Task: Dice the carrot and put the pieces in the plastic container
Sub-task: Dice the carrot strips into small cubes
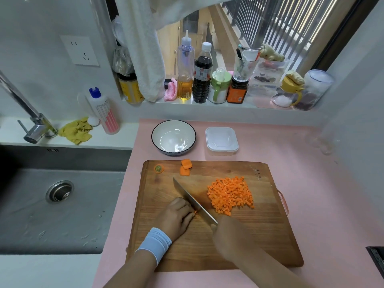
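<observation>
On the wooden cutting board [239, 242], near its middle, the left hand [178, 217] presses down with fingers [188, 210] curled over a small carrot piece [195, 212], almost hidden. The right hand [228, 231] has its fingers clenched around the handle of the knife [193, 201], whose blade rests against the left knuckles. A heap of diced carrot [230, 194] lies toward the board's right side. Two carrot chunks [185, 167] and a carrot top [159, 169] sit at its far edge. Beyond the board on the pink desk [311, 183] stand a bowl [158, 129] and the plastic container [221, 140], side by side.
</observation>
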The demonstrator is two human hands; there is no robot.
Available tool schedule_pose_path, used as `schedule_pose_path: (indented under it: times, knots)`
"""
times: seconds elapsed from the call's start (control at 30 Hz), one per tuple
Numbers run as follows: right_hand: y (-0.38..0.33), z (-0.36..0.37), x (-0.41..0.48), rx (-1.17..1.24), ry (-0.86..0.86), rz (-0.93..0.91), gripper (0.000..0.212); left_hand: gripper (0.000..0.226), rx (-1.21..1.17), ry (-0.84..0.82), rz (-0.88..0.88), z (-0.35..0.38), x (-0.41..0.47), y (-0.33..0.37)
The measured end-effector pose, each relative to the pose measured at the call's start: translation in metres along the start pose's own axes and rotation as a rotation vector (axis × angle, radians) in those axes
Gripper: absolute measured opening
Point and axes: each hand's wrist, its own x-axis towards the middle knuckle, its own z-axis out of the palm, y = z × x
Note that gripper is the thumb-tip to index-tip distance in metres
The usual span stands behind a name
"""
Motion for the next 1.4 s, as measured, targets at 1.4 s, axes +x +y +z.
schedule_pose_path:
  times: [1.4]
  knots:
    - [-0.008, -0.004, 0.003, -0.024, -0.009, -0.021, 0.025, 0.016, 0.022, 0.060, -0.020, 0.006, -0.007, -0.007]
